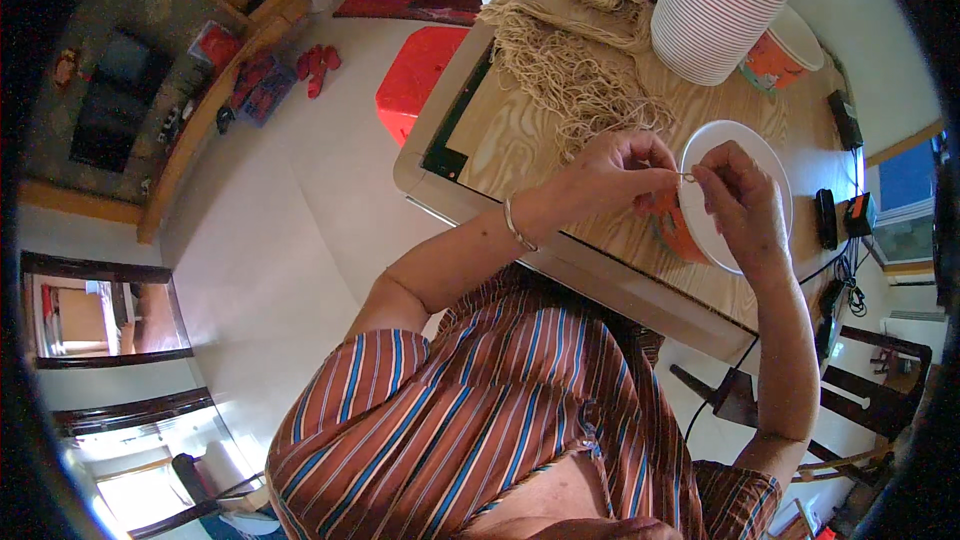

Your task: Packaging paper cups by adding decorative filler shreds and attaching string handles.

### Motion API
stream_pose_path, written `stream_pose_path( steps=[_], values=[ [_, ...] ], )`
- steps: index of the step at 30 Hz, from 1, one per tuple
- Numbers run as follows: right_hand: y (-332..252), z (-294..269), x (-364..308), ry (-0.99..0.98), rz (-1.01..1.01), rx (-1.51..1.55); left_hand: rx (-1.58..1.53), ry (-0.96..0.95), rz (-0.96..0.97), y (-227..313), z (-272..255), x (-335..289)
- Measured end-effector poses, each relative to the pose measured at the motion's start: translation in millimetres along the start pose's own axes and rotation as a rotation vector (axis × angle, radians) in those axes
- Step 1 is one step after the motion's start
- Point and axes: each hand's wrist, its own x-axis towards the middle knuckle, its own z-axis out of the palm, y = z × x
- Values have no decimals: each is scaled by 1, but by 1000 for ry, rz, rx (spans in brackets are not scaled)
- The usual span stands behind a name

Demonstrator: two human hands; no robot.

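Right hand [742, 202] (near-closed) on strand [688, 177]

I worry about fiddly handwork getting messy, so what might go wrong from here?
The thin strand is pinched only between the fingertips of the left hand and right hand, so it could slip, perhaps into the white-and-orange tub below. The loose beige yarn lies in jumbled loops and might tangle. The tall stack of nested tubs stands beside that yarn, so a tug there may topple it.
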Motion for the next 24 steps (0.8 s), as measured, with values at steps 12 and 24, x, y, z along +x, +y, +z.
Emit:
stream_pose_path(
  steps=[12,24],
  values=[
    [-16,12,-9,3,-89,-52,-12,77,181,-32,6,-21],
    [-24,11,-5,-79,-106,-99,84,264,139,-10,7,-26]
  ],
)
